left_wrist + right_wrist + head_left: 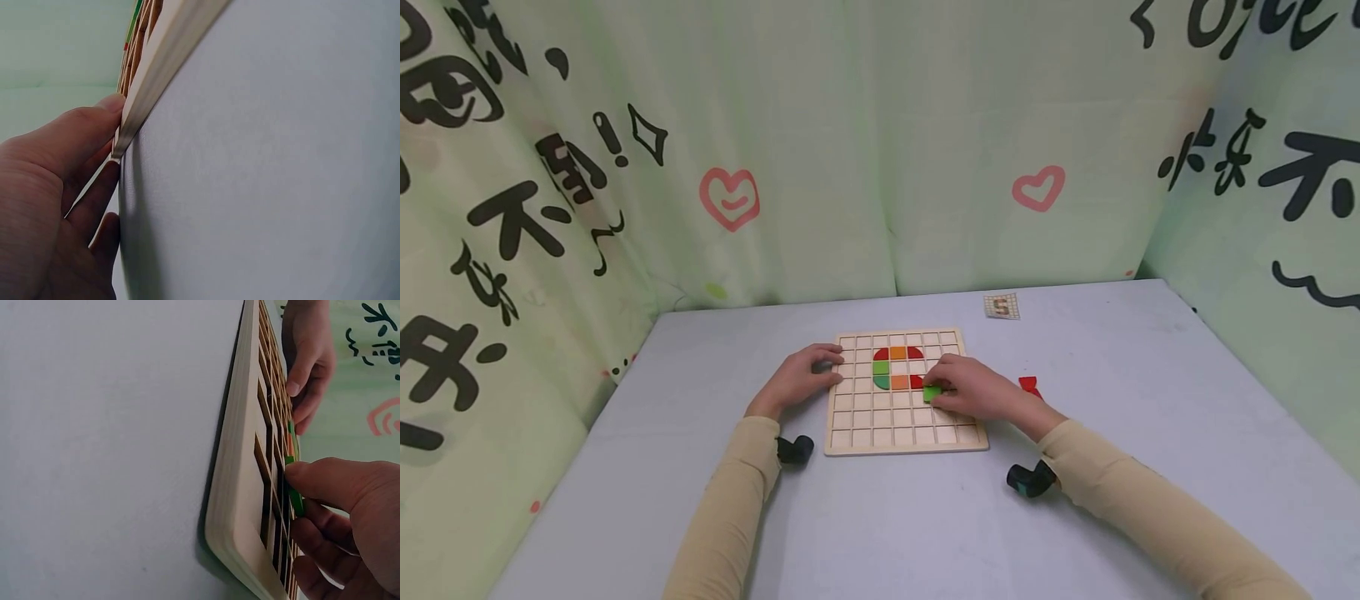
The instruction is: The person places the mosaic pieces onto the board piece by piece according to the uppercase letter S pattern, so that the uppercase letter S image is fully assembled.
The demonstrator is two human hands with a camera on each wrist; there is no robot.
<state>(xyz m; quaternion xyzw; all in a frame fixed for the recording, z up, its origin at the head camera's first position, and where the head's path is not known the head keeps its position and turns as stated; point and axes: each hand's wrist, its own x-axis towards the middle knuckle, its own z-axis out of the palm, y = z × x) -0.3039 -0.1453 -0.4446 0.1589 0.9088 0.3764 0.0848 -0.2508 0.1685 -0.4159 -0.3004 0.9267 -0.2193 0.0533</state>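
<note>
A wooden grid board [850, 421] lies on the table, with red, orange and green tiles [898, 353] set in an open curve on its cells. My right hand [973, 387] is over the board's right half and pinches a green square tile [931, 393] between thumb and fingers. In the right wrist view this green tile [294, 490] is tilted, right at the grid. My left hand [801, 377] is at the board's left edge. Its thumb touches the rim in the left wrist view, the other fingers [94, 203] loosely extended beside the edge.
Red pieces [1028, 384] lie on the table right of the board, partly behind the right forearm. A small card [1002, 306] with a gridded picture lies near the table's back edge. Black wrist cameras [1028, 480] sit at both cuffs. Printed curtains [880, 167] enclose the table.
</note>
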